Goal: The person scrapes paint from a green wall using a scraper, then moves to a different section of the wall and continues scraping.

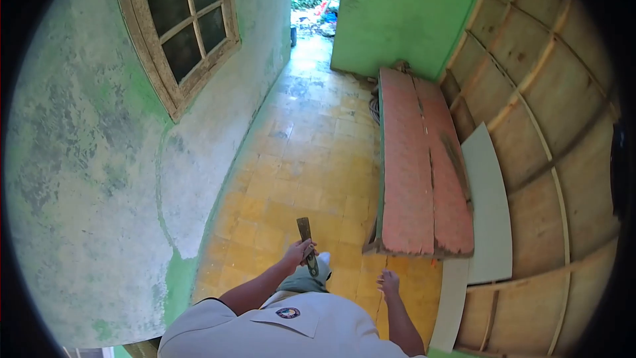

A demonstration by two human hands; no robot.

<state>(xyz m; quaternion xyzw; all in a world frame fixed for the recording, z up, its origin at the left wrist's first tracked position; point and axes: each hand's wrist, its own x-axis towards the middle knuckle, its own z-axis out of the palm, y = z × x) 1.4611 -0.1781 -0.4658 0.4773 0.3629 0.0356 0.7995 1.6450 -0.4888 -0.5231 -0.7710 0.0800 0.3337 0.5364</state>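
Note:
My left hand point(299, 256) is wrapped round the handle of a putty knife point(304, 229). The dark flat blade points up and away from me, and the end of the handle shows below my fingers. To the right, my right hand point(389, 284) hangs over the tiled floor point(291, 192) with loosely bent fingers set apart and nothing visible in them. It is just short of the near end of a long bench point(407, 166) with a worn pink top, without touching it.
On the left stands a patchy, peeling wall point(99, 159) with a wooden-framed window point(192, 20). A bare wood-framed panel wall point(550, 219) runs along the right, with pale boards point(490, 225) leaning beside the bench. Past the green wall point(404, 13), a doorway point(315, 26) opens outside.

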